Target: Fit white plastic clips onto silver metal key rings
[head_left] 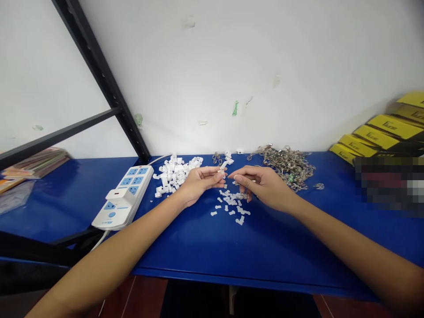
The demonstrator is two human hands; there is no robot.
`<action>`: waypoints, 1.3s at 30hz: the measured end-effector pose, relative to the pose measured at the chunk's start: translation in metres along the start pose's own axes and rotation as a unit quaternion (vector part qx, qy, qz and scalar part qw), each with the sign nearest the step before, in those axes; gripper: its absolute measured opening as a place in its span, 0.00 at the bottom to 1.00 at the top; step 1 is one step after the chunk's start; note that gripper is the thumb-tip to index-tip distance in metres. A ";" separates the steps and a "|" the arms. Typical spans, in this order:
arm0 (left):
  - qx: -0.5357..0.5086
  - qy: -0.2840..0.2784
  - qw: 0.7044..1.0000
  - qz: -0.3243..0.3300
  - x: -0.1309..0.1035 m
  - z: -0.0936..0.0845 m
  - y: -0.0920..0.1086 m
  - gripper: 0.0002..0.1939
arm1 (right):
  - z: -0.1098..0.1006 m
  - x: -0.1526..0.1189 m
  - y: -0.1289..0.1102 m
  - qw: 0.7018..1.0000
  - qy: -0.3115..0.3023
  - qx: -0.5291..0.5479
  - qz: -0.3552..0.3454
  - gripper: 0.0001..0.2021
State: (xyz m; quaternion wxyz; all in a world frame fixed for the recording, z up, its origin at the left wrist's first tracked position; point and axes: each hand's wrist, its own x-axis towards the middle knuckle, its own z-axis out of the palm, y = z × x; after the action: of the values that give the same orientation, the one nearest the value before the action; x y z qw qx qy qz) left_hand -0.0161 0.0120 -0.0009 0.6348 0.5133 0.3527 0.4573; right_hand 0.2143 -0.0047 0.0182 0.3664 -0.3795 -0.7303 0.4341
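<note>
My left hand (207, 180) pinches a small white plastic piece (223, 168) between thumb and fingertips. Close by on the right, my right hand (265, 187) is curled, its index finger pointing at the left hand's piece. Small metal clips (244, 195) show under its lower fingers; their exact shape is hard to make out. Beneath both hands, flat white cut pieces (233, 201) lie scattered on the blue tabletop (212, 247). White block-like plastic parts (175, 172) are heaped left of my left hand. Behind my right hand lies a tangled pile of metal clips (288, 163).
A white power strip (124, 194) with a plugged-in charger (118, 196) lies at the left, beside a black metal rack post (112, 88). Yellow and black boxes (377, 134) lean at the right. Papers (39, 163) are stacked far left. A white wall stands behind.
</note>
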 end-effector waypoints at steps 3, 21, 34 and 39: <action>0.022 -0.012 1.000 -0.004 -0.003 0.005 -0.002 0.24 | 0.005 0.001 0.005 0.998 0.046 0.033 -0.003 0.20; 0.041 -0.008 0.999 -0.003 -0.004 0.009 -0.006 0.22 | 0.015 0.000 0.005 0.996 0.089 0.010 -0.019 0.16; 0.074 -0.024 0.997 0.020 -0.003 0.004 -0.007 0.20 | 0.011 -0.001 -0.001 0.995 0.085 -0.055 -0.011 0.16; 0.090 -0.035 0.995 0.032 -0.003 0.003 -0.007 0.21 | 0.012 -0.001 0.000 0.997 0.064 -0.040 -0.006 0.17</action>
State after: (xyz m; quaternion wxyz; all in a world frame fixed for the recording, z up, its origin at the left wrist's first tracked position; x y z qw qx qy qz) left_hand -0.0125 0.0074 -0.0067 0.5831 0.5952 0.3532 0.4255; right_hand 0.2044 -0.0095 0.0138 0.4000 -0.4162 -0.7242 0.3773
